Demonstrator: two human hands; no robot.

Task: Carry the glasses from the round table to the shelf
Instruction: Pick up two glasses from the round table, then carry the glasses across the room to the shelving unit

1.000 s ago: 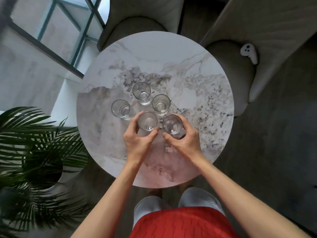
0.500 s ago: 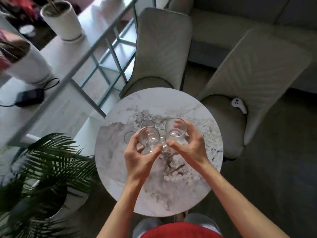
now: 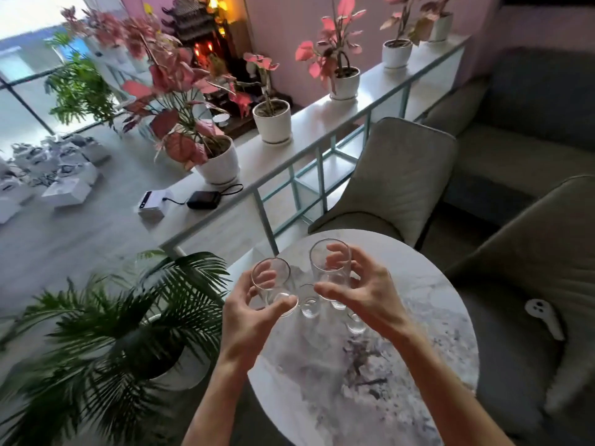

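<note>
My left hand (image 3: 249, 320) grips a clear glass (image 3: 272, 284) lifted above the left edge of the round marble table (image 3: 402, 381). Beside it, my right hand (image 3: 363, 294) holds a second clear glass (image 3: 330, 263), slightly higher and tilted. Beneath and between my hands, further glasses (image 3: 309, 300) stand on the table, partly hidden by my fingers, one of them (image 3: 355, 323) under my right palm. The long white shelf (image 3: 257, 175) with a teal frame runs diagonally behind the table.
White pots with pink-leaved plants (image 3: 212, 156) stand along the shelf, with a black device (image 3: 203, 200) and a white box (image 3: 153, 204). A palm plant (image 3: 128, 333) sits left of the table. Two grey chairs (image 3: 396, 188) and a white controller (image 3: 544, 318) lie to the right.
Both hands have lifted their glasses off the table and raised them. My view has swung up and left from the tabletop toward the shelf.
</note>
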